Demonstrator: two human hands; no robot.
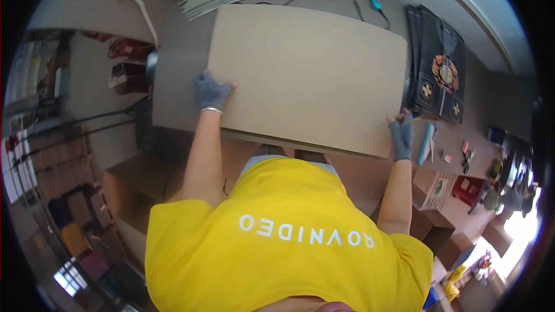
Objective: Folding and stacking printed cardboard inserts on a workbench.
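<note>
Beige board (pixel 306 75) over grey table (pixel 179 89); grey-gloved hands (pixel 211 92) (pixel 402 136) grip its left and right edges.

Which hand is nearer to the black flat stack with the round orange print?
Right. The right hand is close to the stack, at its near corner; the left hand is farther, at the left edge of the beige rectangular board.

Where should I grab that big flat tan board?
Probably by its two opposite side edges: the board is wide and flat, so one hand from the left and one from the right should balance it. The left hand is at the left edge, the right hand by the near right corner.
</note>
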